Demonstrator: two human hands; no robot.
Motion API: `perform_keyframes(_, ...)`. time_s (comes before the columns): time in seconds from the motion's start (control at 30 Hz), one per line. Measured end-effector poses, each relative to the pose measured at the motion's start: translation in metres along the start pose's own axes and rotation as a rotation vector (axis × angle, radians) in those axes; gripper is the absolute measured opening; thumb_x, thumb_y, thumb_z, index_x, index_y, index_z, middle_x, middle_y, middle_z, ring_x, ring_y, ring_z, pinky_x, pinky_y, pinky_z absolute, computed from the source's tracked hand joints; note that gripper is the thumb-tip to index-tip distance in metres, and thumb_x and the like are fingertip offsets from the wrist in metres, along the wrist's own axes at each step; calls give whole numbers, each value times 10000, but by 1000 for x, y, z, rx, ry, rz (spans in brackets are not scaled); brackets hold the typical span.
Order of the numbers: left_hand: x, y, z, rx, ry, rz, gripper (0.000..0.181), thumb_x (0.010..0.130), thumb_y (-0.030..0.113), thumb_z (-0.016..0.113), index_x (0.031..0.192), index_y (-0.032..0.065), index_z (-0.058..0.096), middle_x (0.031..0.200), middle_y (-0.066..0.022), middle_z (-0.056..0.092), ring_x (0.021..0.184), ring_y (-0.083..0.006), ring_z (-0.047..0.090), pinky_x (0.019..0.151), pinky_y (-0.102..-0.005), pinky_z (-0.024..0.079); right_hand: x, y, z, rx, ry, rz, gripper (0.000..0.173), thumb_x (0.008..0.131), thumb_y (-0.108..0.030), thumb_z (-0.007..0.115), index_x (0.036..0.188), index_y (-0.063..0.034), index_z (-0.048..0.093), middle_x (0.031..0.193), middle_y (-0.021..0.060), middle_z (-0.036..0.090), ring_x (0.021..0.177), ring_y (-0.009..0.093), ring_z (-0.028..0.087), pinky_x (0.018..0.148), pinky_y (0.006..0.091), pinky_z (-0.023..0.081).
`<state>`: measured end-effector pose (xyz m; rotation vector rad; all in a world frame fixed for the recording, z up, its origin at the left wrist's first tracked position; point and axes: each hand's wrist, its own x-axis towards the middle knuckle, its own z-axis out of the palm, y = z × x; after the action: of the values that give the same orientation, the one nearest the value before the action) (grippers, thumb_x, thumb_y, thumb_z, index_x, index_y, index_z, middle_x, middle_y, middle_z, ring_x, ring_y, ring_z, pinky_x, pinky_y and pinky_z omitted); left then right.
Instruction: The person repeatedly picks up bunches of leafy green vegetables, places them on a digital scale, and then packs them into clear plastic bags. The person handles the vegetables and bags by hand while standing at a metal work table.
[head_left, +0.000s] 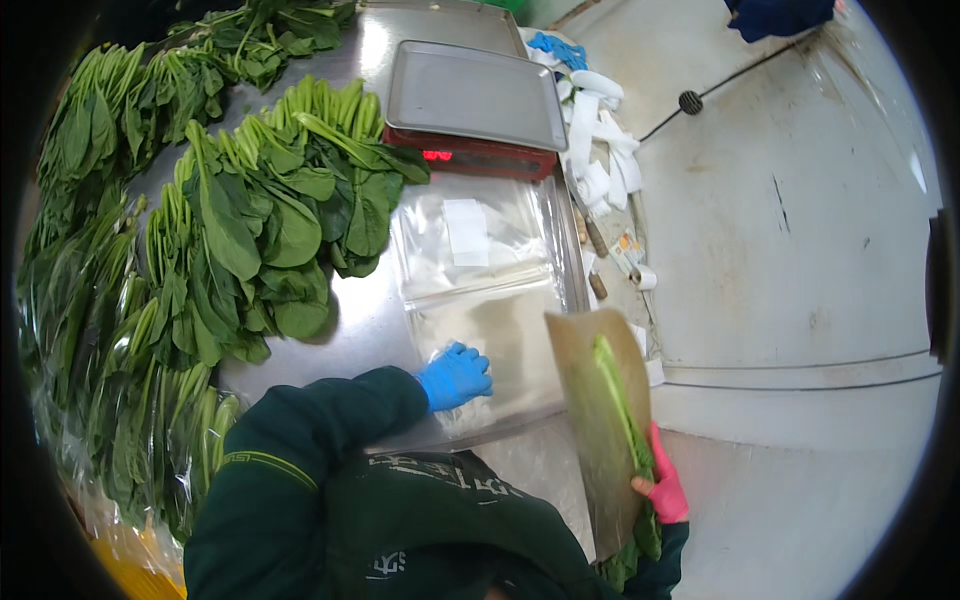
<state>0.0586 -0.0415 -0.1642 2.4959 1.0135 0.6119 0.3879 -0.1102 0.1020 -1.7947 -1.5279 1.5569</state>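
My left hand (454, 379), in a blue glove, rests with bent fingers on the near part of a stack of clear plastic bags (517, 330). Some film looks crumpled beneath it; whether the fingers pinch any cannot be made out. On the right, my right hand (666, 491) wears a pink glove that leaves the thumb tip bare. It grips a curved brown translucent sheet (592, 420) together with leafy greens (621, 397). A pale green stalk lies along the sheet's hollow, and dark leaves hang out below.
Bunches of leafy greens (285, 217) cover the table's left side; bagged greens (97, 360) lie at far left. A red digital scale (480, 157) with a metal tray (472, 94) stands beyond the bags. Knife handles (597, 238), a paper roll (643, 277) and white strips (581, 135) line the right edge.
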Motion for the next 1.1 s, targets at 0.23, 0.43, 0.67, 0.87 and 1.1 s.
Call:
perform_keyframes(0.23,17,4,-10,-174,241,-194,191,896,251,561,840,69,560,865,-124,524,844,-325,516,748,-420,388,-70,59,22,88,-137,158,895,735,25,690,1490,-44,214,1540,86,253,1421,177,189,1142,317,137)
perform_keyframes(0.43,54,58,-54,-406,231,139,132,745,122,647,821,38,581,842,-140,524,851,-349,504,755,-428,425,-8,59,49,73,-173,46,887,732,1,626,1500,-46,186,1540,108,247,1425,197,189,1142,307,145)
perform_keyframes(0.67,36,84,-108,-410,546,102,254,867,231,644,920,10,530,901,-119,540,852,-287,545,778,-400,461,48,70,61,213,-183,-182,878,787,-130,651,1509,-66,157,1563,96,187,1441,194,144,1147,318,129)
perform_keyframes(0.87,-12,31,-56,-1658,527,-855,411,921,373,601,1145,31,550,1059,-65,580,920,-168,553,814,-342,466,60,71,57,238,-297,-256,865,818,-194,644,1508,-51,142,1569,99,162,1446,193,117,1152,325,97)
perform_keyframes(1.1,22,128,-100,-1617,-47,-752,464,962,433,513,1176,32,601,994,-56,624,875,-117,542,794,-256,471,150,-24,72,-41,-51,-263,782,884,-230,628,1497,-39,181,1550,129,209,1430,219,177,1134,314,174)
